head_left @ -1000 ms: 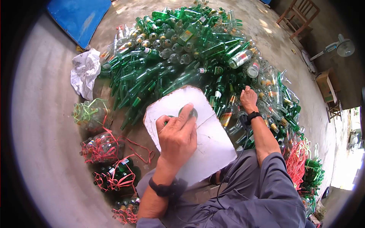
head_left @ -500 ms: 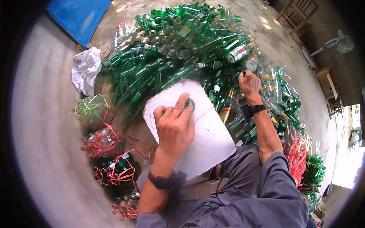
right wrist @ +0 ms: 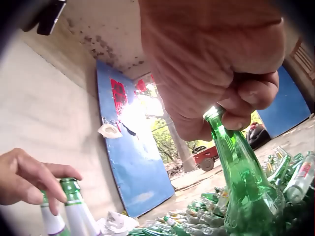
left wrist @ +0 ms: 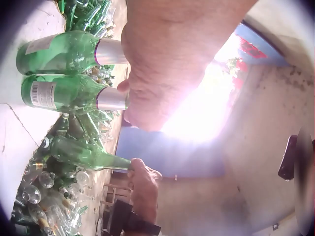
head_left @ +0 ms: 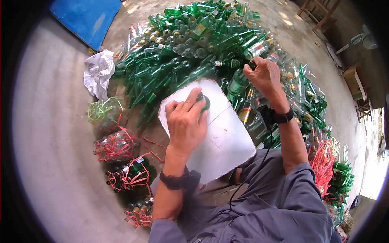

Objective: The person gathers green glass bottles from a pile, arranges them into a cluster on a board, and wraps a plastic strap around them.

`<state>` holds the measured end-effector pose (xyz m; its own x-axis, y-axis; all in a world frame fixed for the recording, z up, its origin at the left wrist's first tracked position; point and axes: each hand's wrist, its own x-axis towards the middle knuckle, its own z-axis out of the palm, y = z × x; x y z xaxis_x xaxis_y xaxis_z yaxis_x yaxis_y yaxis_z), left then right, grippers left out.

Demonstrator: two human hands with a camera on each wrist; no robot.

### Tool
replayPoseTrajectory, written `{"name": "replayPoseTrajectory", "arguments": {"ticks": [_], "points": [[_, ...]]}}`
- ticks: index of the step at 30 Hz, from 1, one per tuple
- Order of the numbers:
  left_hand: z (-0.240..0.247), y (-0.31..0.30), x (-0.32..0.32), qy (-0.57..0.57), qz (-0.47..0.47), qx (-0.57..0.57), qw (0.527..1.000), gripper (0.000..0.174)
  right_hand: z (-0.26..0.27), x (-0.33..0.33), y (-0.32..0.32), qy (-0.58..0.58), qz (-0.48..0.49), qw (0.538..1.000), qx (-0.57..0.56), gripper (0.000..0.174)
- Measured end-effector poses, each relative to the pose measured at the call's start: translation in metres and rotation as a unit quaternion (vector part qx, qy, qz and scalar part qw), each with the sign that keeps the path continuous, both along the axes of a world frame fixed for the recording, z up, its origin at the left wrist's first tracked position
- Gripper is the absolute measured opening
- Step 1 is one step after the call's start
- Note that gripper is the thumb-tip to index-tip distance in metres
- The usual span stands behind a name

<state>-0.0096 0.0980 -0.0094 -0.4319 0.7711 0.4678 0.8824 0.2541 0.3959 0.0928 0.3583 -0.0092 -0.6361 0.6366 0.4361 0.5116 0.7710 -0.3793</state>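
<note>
My left hand (head_left: pixel 186 121) holds the necks of two green glass bottles, and its fingers reach over their mouths. Both stand upright side by side on a white board (head_left: pixel 227 141) in front of my lap. The left wrist view shows one bottle (left wrist: pixel 56 54) with a silver neck foil beside a second bottle (left wrist: pixel 64 93) with a barcode label. With curled fingers my right hand (head_left: pixel 265 81) grips the top of a third green bottle (right wrist: pixel 241 177). This bottle hangs neck up over the pile, just past the board's right edge.
A large heap of green and clear bottles (head_left: pixel 162 77) spreads beyond the board. At left lie bottle bundles (head_left: pixel 115 146) tied with pink string and a crumpled white bag (head_left: pixel 99 73). A pink string bunch (head_left: pixel 322 166) is at right. A fan (head_left: pixel 366 38) stands farther back.
My right hand has moved up and away from my body, and now a green bottle hangs from it. My left hand stays on the two bottles, slightly higher in the view.
</note>
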Motion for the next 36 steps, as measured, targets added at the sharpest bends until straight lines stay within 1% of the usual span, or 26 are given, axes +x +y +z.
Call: {"name": "replayPoseTrajectory", "arguments": {"ticks": [2,3,6,7,9,10,11,13,18,20,21,22,23,24,25,26,27,28,29,30,31,33,34,35,36], "points": [[0.002,0.0,0.0,-0.001,0.0,-0.003,1.0,0.022,0.012,-0.002,-0.015,0.01,0.035,0.999,-0.02,0.032],[0.003,0.001,0.0,-0.003,-0.001,-0.004,1.0,0.022,0.015,-0.004,-0.021,0.012,0.034,0.999,-0.021,0.032],[0.0,0.003,0.0,-0.004,0.001,0.004,1.0,0.021,0.016,-0.011,-0.035,0.016,0.076,0.996,-0.05,0.032],[0.001,0.003,0.001,-0.003,0.001,0.003,1.0,0.021,0.015,-0.013,-0.038,0.018,0.076,0.996,-0.051,0.032],[0.001,0.003,0.001,-0.002,0.003,-0.002,1.0,0.021,0.009,-0.017,-0.044,-0.036,0.104,0.99,-0.084,0.035],[0.001,0.002,0.0,-0.002,0.003,-0.003,1.0,0.021,0.005,-0.018,-0.049,0.0,0.124,0.99,-0.069,0.035],[0.001,0.002,0.0,-0.003,0.003,-0.002,1.0,0.021,0.002,-0.02,-0.053,0.0,0.125,0.99,-0.069,0.035],[0.001,0.001,0.001,-0.005,0.004,-0.002,1.0,0.02,0.0,-0.024,-0.062,-0.024,0.112,0.988,-0.107,0.035],[0.003,-0.001,0.001,-0.008,-0.003,0.001,1.0,0.021,-0.01,-0.025,-0.073,0.019,0.131,0.988,-0.08,0.029],[0.003,-0.003,0.001,-0.008,-0.006,-0.002,1.0,0.023,-0.012,-0.019,-0.074,-0.029,0.132,0.986,-0.101,0.029],[0.003,-0.004,0.0,-0.008,-0.01,-0.005,1.0,0.025,-0.017,-0.017,-0.073,-0.03,0.134,0.985,-0.101,0.029],[0.003,-0.004,0.0,-0.009,-0.007,-0.005,1.0,0.025,-0.027,-0.014,-0.072,0.002,0.153,0.98,-0.129,0.03],[0.001,-0.003,0.0,0.0,-0.014,0.024,1.0,0.03,-0.04,-0.012,-0.07,0.035,0.172,0.972,-0.158,0.031],[0.001,-0.002,-0.001,0.011,-0.022,0.053,0.998,0.035,-0.06,-0.012,-0.063,0.035,0.185,0.97,-0.154,0.033],[-0.001,-0.002,-0.002,0.012,-0.019,0.054,0.998,0.035,-0.065,-0.01,-0.063,0.036,0.187,0.97,-0.154,0.033],[-0.002,-0.003,-0.003,-0.009,-0.015,0.065,0.998,0.041,-0.07,-0.007,-0.064,0.049,0.204,0.931,-0.298,0.034],[-0.002,-0.003,-0.002,-0.03,-0.01,0.077,0.997,0.047,-0.072,-0.005,-0.064,0.06,0.217,0.872,-0.435,0.037],[-0.001,-0.004,-0.001,-0.029,-0.008,0.077,0.997,0.047,-0.073,-0.003,-0.064,0.063,0.232,0.833,-0.498,0.05],[0.002,-0.004,0.0,-0.015,0.02,0.079,0.997,0.054,-0.076,-0.004,-0.063,0.063,0.234,0.833,-0.498,0.05],[0.004,-0.005,0.002,-0.002,0.046,0.081,0.996,0.061,-0.08,-0.006,-0.063,0.061,0.235,0.826,-0.509,0.054],[0.001,-0.005,0.003,0.0,0.046,0.08,0.996,0.061,-0.085,-0.007,-0.063,0.06,0.236,0.818,-0.521,0.059],[-0.009,-0.007,0.002,-0.155,0.084,0.153,0.972,0.069,-0.095,-0.008,-0.064,0.063,0.238,0.813,-0.528,0.061],[-0.013,-0.01,0.001,-0.246,0.104,0.15,0.952,0.07,-0.1,-0.009,-0.064,0.063,0.239,0.808,-0.535,0.063],[-0.017,-0.012,0.001,-0.244,0.106,0.15,0.952,0.07,-0.108,-0.01,-0.062,0.064,0.241,0.807,-0.535,0.063],[-0.018,-0.013,0.002,-0.307,0.115,0.176,0.928,0.069,-0.111,-0.011,-0.062,0.06,0.246,0.799,-0.546,0.063]]}}
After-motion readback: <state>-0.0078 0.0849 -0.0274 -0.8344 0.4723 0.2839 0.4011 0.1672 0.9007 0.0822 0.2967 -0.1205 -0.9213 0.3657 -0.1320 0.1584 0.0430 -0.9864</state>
